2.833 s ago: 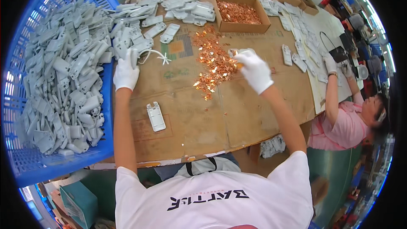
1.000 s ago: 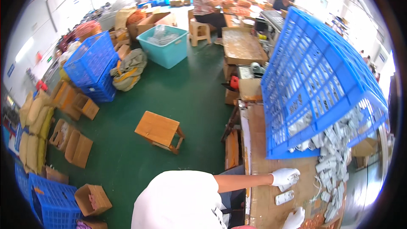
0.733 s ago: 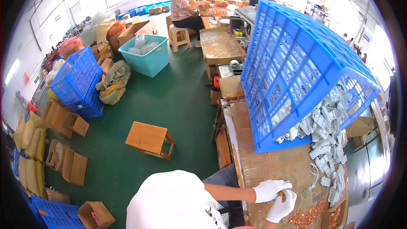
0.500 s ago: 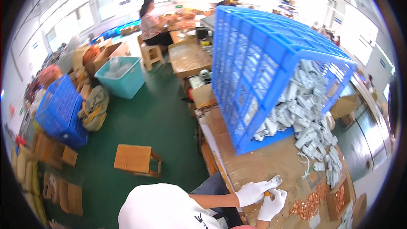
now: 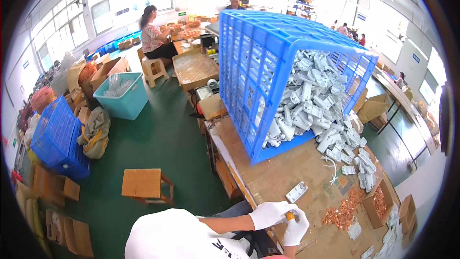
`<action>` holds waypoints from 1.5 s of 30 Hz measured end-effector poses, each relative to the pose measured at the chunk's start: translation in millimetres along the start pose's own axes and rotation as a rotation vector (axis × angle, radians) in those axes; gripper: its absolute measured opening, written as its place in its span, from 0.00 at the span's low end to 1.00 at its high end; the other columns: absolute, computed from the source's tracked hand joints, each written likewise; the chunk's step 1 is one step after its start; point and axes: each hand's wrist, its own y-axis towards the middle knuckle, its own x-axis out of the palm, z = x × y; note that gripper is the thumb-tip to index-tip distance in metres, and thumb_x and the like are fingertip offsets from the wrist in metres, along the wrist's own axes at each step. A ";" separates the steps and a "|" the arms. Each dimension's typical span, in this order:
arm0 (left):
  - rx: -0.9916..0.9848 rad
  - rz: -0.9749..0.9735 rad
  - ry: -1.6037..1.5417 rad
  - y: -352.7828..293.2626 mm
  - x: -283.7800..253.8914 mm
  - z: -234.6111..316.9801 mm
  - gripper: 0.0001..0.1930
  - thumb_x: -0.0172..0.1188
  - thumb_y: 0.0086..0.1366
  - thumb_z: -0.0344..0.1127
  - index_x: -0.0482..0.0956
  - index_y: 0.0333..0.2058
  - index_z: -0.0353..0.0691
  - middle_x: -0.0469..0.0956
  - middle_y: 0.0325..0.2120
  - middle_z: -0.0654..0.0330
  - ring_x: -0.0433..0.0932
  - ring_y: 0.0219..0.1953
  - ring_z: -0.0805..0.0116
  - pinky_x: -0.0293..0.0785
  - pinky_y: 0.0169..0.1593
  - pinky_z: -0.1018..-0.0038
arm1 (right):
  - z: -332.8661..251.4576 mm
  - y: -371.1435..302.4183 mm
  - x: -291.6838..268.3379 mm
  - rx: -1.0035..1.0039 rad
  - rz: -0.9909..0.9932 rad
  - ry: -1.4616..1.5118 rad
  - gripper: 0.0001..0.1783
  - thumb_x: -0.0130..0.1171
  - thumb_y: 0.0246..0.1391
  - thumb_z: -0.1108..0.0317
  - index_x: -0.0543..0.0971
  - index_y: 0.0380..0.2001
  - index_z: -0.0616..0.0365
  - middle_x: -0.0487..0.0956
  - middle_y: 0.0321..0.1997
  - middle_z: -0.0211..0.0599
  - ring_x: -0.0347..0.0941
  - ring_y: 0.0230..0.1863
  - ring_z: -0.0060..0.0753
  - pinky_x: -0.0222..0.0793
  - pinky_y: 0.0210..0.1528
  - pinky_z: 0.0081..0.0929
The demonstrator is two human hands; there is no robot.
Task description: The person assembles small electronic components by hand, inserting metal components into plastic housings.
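Note:
Both my hands are in white gloves, close together over the near edge of the cardboard-covered table [image 5: 268, 177]. My right hand [image 5: 296, 229] is closed around a short yellow-orange handle [image 5: 289, 216]; the rest of that tool is hidden. Against it, my left hand [image 5: 268, 215] has its fingers bent and pressed together, and what they hold cannot be made out. Just beyond them a pale grey plastic housing [image 5: 297, 191] lies on the cardboard. Right of my hands is a scattered heap of small copper-coloured metal pieces [image 5: 346, 208].
A blue plastic crate [image 5: 254, 81] lies on its side, grey housings [image 5: 311, 100] spilling from its mouth. A small cardboard box [image 5: 378, 204] holds more copper pieces. On the floor at left stand a wooden stool [image 5: 141, 182] and a turquoise tub [image 5: 122, 98]. A person [image 5: 154, 38] sits farther back.
The grey housing that was in my left hand now lies on the table beyond my hands. My hands have drawn together around the yellow-orange handle. The whole view has shifted slightly.

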 end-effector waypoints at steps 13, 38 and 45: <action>-0.078 0.067 -0.243 -41.3 6.3 33.7 0.13 0.60 0.60 0.32 0.78 0.44 0.41 0.81 0.32 0.51 0.82 0.35 0.53 0.77 0.39 0.65 | -2.6 -42.2 -33.3 -0.097 -0.154 -0.131 0.10 0.57 0.45 0.84 0.79 0.33 0.64 0.77 0.25 0.32 0.72 0.30 0.20 0.69 0.34 0.24; 0.017 0.233 -0.363 42.5 -17.9 11.0 0.06 0.57 0.58 0.27 0.80 0.34 0.39 0.81 0.33 0.52 0.82 0.37 0.60 0.78 0.44 0.66 | -32.9 -1.9 1.9 -0.279 -0.008 -0.177 0.31 0.57 0.51 0.81 0.69 0.61 0.62 0.75 0.60 0.46 0.73 0.60 0.38 0.67 0.62 0.32; 0.164 0.049 -0.229 101.0 2.6 5.9 0.30 0.67 0.55 0.26 0.68 0.56 0.34 0.68 0.56 0.48 0.71 0.58 0.54 0.70 0.59 0.65 | 24.8 51.1 -131.7 -0.225 0.702 -0.551 0.19 0.51 0.58 0.68 0.75 0.53 0.57 0.77 0.51 0.53 0.76 0.48 0.57 0.73 0.50 0.44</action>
